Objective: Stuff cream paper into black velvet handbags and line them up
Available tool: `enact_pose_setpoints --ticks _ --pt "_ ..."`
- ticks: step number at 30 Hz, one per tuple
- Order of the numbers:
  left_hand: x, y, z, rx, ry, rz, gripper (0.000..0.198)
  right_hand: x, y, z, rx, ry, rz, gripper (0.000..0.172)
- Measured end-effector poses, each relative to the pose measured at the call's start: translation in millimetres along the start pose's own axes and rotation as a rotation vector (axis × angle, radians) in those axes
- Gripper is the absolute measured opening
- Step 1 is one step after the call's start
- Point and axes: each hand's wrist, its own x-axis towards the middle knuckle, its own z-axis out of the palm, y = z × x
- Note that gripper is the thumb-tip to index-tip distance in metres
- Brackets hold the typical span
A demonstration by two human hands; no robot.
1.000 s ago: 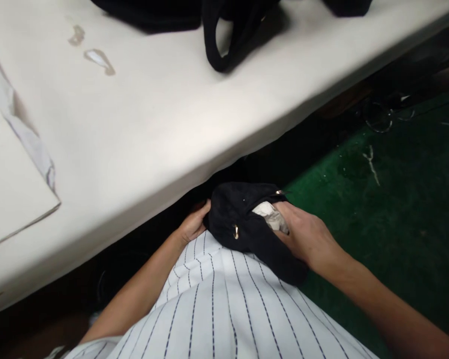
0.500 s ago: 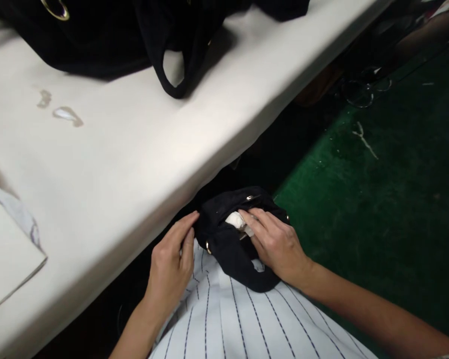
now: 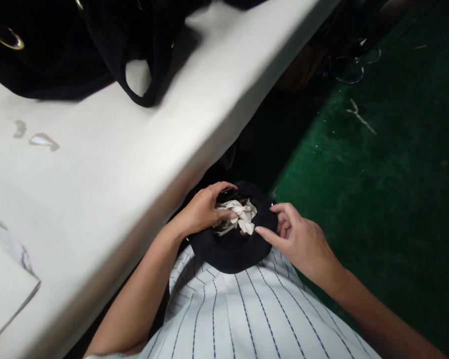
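Observation:
A small black fabric bag [image 3: 228, 259] sits against my striped white clothing, its mouth facing up. Crumpled off-white paper [image 3: 245, 212] fills the opening. My left hand [image 3: 205, 209] grips the bag's left side at the mouth, fingers along the far rim and thumb resting on the paper. On the opposite side, my right hand [image 3: 297, 234] closes on the right rim, thumb at the paper's edge and fingers curled round the outside. The fabric hides some of my fingertips.
A white-covered table [image 3: 108, 189] runs diagonally on the left. Larger black bags [image 3: 60, 60] with gold eyelets lie at its far end. White sheets [image 3: 7, 294] rest at the left edge. Green floor [image 3: 359, 189] with scraps and a coiled wire [image 3: 346, 70] is at right.
My left hand has moved from the bag's outer left side to its mouth. My right hand has left the opening for the right rim. The bag has turned, showing more crumpled paper.

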Motion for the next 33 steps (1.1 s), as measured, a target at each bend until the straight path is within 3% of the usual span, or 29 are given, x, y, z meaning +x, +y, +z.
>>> enact_pose_setpoints --ticks 2,5,8,12,15,20,23,25,28,33 --pt "4 -2 -0.1 0.08 0.012 0.002 0.053 6 -4 0 -0.049 -0.112 0.071 0.055" --pt "15 -3 0.7 0.204 0.007 -0.033 0.066 22 -9 1 -0.076 -0.131 0.056 0.067" --pt "24 0 8.8 0.414 0.003 -0.071 0.066 38 -4 8 0.17 -0.128 0.034 0.047" --pt "27 7 29.5 0.639 0.097 -0.071 0.037 40 -7 21 0.717 -0.119 0.015 0.023" --pt "24 3 37.1 0.671 0.213 -0.091 0.018 30 -25 31 0.766 -0.08 -0.066 0.011" --pt "9 -6 23.0 0.399 0.432 -0.183 0.009 19 -56 28 0.711 0.036 -0.311 0.015" --pt "-5 7 16.2 0.125 0.752 -0.222 0.016 16 -66 7 0.739 0.151 -0.509 0.018" --pt "-10 22 17.5 -0.041 0.97 -0.165 0.018 14 -70 -12 0.747 0.239 -0.576 0.015" --pt "-14 41 26.4 -0.186 1.129 -0.05 0.012 12 -72 -33 0.807 0.299 -0.503 0.015" --pt "-24 36 52.1 -0.296 1.163 -0.068 0.012 12 -49 -25 1.103 0.122 -0.215 0.02"
